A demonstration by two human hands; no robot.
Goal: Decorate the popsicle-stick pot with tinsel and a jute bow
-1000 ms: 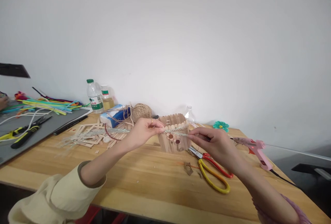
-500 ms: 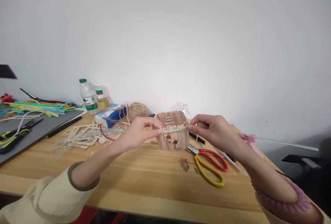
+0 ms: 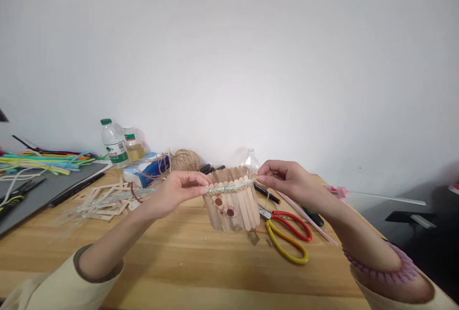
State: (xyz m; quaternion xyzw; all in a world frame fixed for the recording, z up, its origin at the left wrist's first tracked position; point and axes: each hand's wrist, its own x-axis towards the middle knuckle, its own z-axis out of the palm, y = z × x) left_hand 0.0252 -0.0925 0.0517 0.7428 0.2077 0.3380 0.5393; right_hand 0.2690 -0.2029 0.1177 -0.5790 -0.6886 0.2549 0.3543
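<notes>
A container made of wooden craft sticks (image 3: 244, 205) shows two brown discs on its front and looks lifted, tipped a little. Across its front, just below the stick tops, runs a glittery pale pipe cleaner (image 3: 229, 188). My left hand (image 3: 181, 190) is closed at the container's left corner, thumb and fingers pinching the strip's left end. Right of the container, my right hand (image 3: 285, 178) pinches the other end, and the strip is stretched between both hands. Below my right hand lie pliers with red and yellow handles (image 3: 287, 238).
Left, craft-stick scraps (image 3: 107, 200) and loose glittery pipe cleaners lie near a twine ball (image 3: 185, 160), a blue-white pack (image 3: 145, 169) and a bottle (image 3: 114, 143). Coloured pipe cleaners (image 3: 46, 161) rest on a grey mat. A pink glue gun (image 3: 340, 191) is right, a black marker (image 3: 268, 193) behind the pliers.
The container has tilted, showing more of its front and less of its inside. Its left side and my left hand moved left and down. My view shifted slightly.
</notes>
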